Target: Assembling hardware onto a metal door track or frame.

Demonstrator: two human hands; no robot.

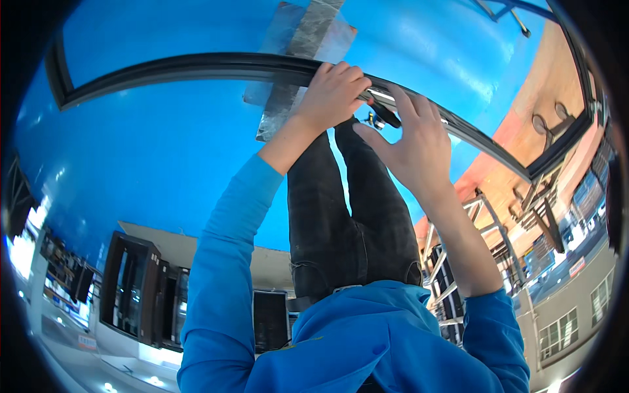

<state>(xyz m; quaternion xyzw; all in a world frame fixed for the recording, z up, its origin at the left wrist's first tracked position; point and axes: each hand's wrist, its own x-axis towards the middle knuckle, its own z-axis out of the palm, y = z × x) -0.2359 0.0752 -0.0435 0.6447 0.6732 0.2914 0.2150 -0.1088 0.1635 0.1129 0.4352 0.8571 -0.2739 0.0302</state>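
A long black frame (196, 65) runs across the far side of the view, its bars looking curved in the picture. My left hand (332, 95) rests over its near bar, fingers closed around the top edge. Just right of that hand, a tool with a black and red handle (385, 113) lies along the bar, close to my left thumb; its tip is hidden. My right hand (421, 147) is beside the tool, with thumb and fingers apart and nothing visible in it. Whether its fingertips touch the bar I cannot tell. A small shiny part (374, 120) shows below the tool's handle.
Beneath the frame spreads a blue floor (164, 150), with a strip of grey tape (311, 33) over a clear sheet. Orange-red flooring (531, 105) borders it at right. A metal rack (488, 223) stands at right, dark cabinets (128, 288) at lower left.
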